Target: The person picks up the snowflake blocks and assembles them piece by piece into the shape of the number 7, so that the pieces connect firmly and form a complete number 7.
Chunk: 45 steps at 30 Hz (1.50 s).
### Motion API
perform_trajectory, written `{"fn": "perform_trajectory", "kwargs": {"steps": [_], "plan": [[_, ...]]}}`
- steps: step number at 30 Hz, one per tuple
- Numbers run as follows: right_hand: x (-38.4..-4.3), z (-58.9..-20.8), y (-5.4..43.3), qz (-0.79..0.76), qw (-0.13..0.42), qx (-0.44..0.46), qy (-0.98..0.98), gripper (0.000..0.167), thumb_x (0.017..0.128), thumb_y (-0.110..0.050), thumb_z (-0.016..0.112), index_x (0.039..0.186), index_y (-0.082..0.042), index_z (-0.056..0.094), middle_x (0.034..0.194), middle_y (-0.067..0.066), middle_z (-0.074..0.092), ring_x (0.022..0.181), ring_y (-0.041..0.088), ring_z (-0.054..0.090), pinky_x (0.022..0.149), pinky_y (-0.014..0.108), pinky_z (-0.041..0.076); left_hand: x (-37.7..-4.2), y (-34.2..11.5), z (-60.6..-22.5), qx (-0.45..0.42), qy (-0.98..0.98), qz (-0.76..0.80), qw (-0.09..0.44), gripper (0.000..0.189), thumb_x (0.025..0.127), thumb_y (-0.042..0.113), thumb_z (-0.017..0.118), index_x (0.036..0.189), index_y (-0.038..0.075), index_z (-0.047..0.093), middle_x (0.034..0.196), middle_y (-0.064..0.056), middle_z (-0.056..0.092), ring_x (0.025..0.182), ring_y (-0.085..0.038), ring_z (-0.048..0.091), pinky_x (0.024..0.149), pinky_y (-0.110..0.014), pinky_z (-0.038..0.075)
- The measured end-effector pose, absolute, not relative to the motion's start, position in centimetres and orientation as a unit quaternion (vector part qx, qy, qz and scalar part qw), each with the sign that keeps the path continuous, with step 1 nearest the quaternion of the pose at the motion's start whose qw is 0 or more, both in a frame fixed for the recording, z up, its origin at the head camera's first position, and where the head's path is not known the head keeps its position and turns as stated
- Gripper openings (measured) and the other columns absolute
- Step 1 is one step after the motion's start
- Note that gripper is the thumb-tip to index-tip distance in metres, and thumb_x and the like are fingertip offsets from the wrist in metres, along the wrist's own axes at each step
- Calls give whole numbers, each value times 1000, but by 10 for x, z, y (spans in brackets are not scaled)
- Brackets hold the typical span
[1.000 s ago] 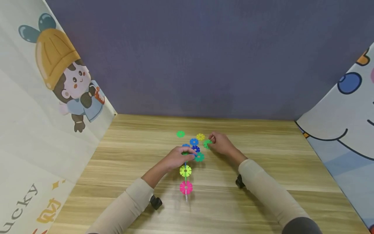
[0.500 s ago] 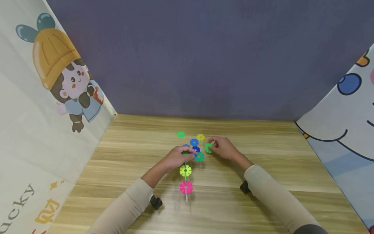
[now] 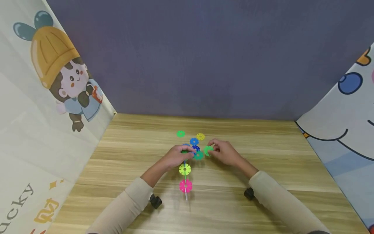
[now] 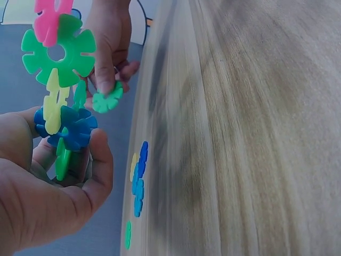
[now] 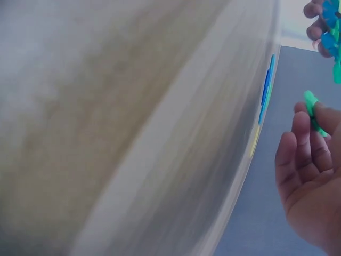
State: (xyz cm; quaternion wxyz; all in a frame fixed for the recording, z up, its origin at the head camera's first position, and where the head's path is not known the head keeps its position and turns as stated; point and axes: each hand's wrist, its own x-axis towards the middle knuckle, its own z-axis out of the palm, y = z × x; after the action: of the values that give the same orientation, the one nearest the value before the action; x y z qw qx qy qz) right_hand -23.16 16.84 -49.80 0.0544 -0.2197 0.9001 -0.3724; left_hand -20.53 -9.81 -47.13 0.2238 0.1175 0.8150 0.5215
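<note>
In the head view my left hand (image 3: 175, 157) holds a chain of interlocking slotted plastic discs. A yellow-green disc (image 3: 185, 169) and a pink disc (image 3: 185, 186) hang toward me, and a teal disc (image 3: 198, 155) juts out to the right. Fingers and thumb curl round the chain at a blue disc (image 4: 77, 128), seen in the left wrist view, clear of the tabletop. My right hand (image 3: 225, 152) pinches a single green disc (image 3: 208, 150) between thumb and fingers. That disc is close to the teal one, with a small gap between them. My left fingers partly hide the chain.
Loose discs lie flat on the wooden table (image 3: 140, 136) beyond my hands: a green disc (image 3: 180, 133), a yellow disc (image 3: 200, 136), a blue disc (image 3: 194, 141) and a dark blue disc (image 3: 195, 149). A dark wall (image 3: 187, 65) rises behind, with printed side panels.
My right hand has drawn nearer to me with the green disc, which now sits level with the chain's teal disc. My left hand and the chain have hardly moved.
</note>
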Motion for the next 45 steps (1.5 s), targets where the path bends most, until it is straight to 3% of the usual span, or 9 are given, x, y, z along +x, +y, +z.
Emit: {"fn": "perform_trajectory", "kwargs": {"steps": [6,14,23,31,38,42,45], "plan": [[-222,-496,167,-405,70,-232,882,18,97,-16,70,110,-11,59,66,-2,64,52,8,54,45,23,45,-207,-99,-474,117,819,519,217,22,98,37,66,116,26,73,129,-3,66,100,-25,62,80,-33,51],[-216,-493,165,-418,48,-265,868,15,96,-11,70,107,-10,59,66,4,68,48,8,54,43,23,46,-205,-98,-473,111,828,511,200,23,98,37,66,117,26,73,137,-4,64,122,-27,60,103,-50,49],[-215,-494,160,-427,25,-282,859,14,95,-8,71,105,-8,62,73,13,74,52,23,63,42,20,45,-203,-95,-470,105,837,504,184,22,97,29,69,117,21,75,137,-2,65,129,-29,57,105,-52,48],[-212,-493,155,-407,4,-294,865,11,93,-9,74,101,-8,66,88,14,78,71,22,75,56,19,55,-200,-91,-467,90,850,489,172,11,92,27,75,103,28,76,123,3,69,111,-21,61,82,-33,52],[-212,-491,151,-394,-11,-297,870,12,91,-8,76,99,-10,66,88,15,79,78,25,78,61,19,56,-201,-87,-464,91,860,482,142,12,91,18,75,102,22,78,114,-2,73,72,-14,57,55,-24,46],[-212,-489,150,-362,-44,-319,875,14,90,-9,77,98,-11,66,85,12,79,75,21,76,63,21,56,-202,-85,-460,85,861,481,138,14,91,14,74,103,18,78,115,-5,73,55,-8,44,47,-20,40],[-214,-488,148,-329,-71,-331,881,16,89,-11,78,97,-14,65,77,3,76,62,7,63,60,21,51,-202,-84,-459,76,861,483,139,14,91,11,74,103,16,78,117,-8,72,51,-6,40,45,-19,37]]}}
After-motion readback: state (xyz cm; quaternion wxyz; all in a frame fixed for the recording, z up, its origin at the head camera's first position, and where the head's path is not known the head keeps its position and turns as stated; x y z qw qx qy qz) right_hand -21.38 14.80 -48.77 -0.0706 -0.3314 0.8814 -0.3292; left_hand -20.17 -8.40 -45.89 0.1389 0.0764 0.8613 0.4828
